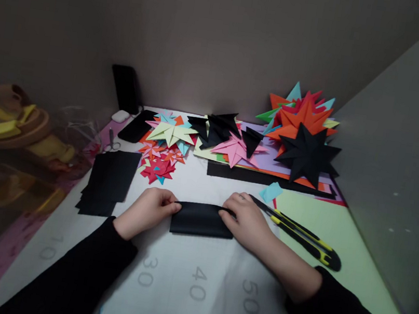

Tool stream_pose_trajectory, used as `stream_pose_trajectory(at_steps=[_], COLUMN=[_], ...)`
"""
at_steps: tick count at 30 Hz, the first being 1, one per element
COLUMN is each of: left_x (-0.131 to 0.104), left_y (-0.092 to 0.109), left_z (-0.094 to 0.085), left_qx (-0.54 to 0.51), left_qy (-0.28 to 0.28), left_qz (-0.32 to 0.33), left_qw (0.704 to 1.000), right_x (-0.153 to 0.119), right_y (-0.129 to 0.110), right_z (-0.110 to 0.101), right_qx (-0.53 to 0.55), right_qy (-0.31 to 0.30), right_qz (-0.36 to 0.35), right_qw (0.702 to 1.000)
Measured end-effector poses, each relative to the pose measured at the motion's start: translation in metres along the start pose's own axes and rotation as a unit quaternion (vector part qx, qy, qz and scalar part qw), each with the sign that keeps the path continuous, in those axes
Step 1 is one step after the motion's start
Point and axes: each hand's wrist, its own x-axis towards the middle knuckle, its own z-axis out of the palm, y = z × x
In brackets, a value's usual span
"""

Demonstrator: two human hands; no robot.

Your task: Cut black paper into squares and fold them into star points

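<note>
A folded black paper [203, 221] lies on the white mat in front of me, its fold toward my body or away, I cannot tell which. My left hand [152, 209] pinches its upper left corner between thumb and fingers. At the upper right corner my right hand [244, 217] presses with the thumb on the paper and the other fingers curled behind it. A yellow and black utility knife [303, 236] rests just right of my right hand. To the left of my left hand is a stack of black paper sheets [111, 179].
Behind the hands lie colored paper stars [169, 132], black folded pieces [217, 129] and a black star [308, 155]. Small scissors [112, 142], a phone [135, 125] and a white case [120, 116] sit at the back left. Green paper [326, 216] covers the right side.
</note>
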Motion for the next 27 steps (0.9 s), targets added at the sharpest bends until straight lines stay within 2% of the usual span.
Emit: stream_pose_trajectory(at_steps=[4, 7, 11, 16, 21, 24, 27], left_x=[0.000, -0.002, -0.004, -0.006, -0.007, -0.006, -0.003], left_y=[-0.004, -0.003, 0.002, 0.012, 0.011, 0.007, 0.002], left_z=[-0.002, -0.002, 0.000, 0.006, 0.007, 0.006, 0.006], left_qx=[-0.048, -0.034, 0.059, 0.200, 0.225, 0.183, 0.154], left_qy=[-0.021, -0.022, 0.013, 0.047, 0.071, 0.077, 0.029], left_qz=[-0.011, -0.001, 0.028, 0.040, 0.023, 0.100, 0.214], left_qw=[0.999, 0.999, 0.998, 0.978, 0.972, 0.975, 0.964], right_x=[0.000, 0.000, 0.000, -0.001, -0.001, -0.001, -0.001], right_y=[0.003, 0.003, 0.000, -0.002, 0.001, 0.002, 0.003], right_z=[0.001, 0.001, 0.001, 0.002, 0.001, 0.000, -0.001], right_qx=[0.018, 0.020, 0.007, -0.031, -0.014, 0.004, 0.023], right_qy=[0.003, 0.007, 0.009, 0.006, 0.039, 0.047, 0.042], right_qz=[0.000, 0.001, 0.002, 0.017, 0.051, 0.050, 0.047], right_qw=[1.000, 1.000, 1.000, 0.999, 0.998, 0.998, 0.998])
